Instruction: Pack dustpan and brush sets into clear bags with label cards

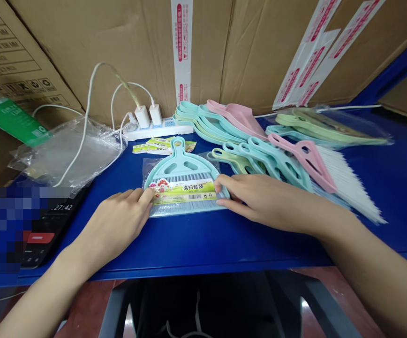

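Observation:
A light-blue dustpan point(178, 162) lies flat on the blue table with its handle pointing away from me. Inside it sits a brush with grey-blue bristles point(189, 209), partly covered by a green and yellow label card point(189, 191). Clear plastic surrounds the set. My left hand point(121, 220) grips its left edge with curled fingers, thumb side against the label's end. At the right edge, my right hand point(260, 199) pinches the set between thumb and fingers. Further label cards point(157, 146) lie just behind the dustpan handle.
Several brushes point(281, 162) with coloured handles lie to the right. Behind them are stacked dustpans point(210, 122) and a bagged set point(330, 129). Clear bags point(73, 145), a power strip point(161, 130) with cables and a phone point(54, 220) occupy the left. Cardboard boxes point(126, 37) wall the back.

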The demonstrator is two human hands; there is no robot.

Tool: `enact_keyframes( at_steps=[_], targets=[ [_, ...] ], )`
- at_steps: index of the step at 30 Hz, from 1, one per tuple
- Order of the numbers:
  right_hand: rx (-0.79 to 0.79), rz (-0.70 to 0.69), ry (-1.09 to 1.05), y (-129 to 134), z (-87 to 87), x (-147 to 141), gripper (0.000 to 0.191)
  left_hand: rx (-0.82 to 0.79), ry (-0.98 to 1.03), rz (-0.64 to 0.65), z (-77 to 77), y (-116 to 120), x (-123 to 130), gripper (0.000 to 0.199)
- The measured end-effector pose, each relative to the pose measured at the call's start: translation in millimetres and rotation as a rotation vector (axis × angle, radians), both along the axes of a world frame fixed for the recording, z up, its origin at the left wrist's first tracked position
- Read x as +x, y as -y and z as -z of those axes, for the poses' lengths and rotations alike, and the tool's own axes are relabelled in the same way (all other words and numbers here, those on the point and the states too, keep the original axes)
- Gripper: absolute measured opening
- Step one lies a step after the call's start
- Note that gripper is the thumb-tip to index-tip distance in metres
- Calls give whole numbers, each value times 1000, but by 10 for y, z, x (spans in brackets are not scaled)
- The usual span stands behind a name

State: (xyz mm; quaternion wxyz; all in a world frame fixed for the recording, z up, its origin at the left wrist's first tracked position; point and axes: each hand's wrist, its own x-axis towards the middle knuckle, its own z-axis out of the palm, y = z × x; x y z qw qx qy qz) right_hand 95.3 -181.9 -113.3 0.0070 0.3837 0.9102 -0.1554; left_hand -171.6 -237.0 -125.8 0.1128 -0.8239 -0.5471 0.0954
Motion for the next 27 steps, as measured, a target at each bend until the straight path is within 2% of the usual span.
enact_keyframes(
  at_steps=[11, 16, 22, 24, 27],
  targets=[
    [13, 12, -45, -11, -12, -4, 21, 47, 8, 2, 0, -3, 0, 30],
    [42, 0, -48, -27, -22, 4, 30, 47, 15, -1, -12, -1, 18, 31],
    [67, 0, -130, -40, 8, 42, 30, 46, -32, -63, -23, 3, 43, 27],
    [145, -3, -129, -42, 27, 32, 28, 55, -56, -91, -21, 2, 48, 26],
    [360, -77, -167, -34, 70, -26, 28, 68, -47, -99, -10, 2, 43, 23]
  ],
)
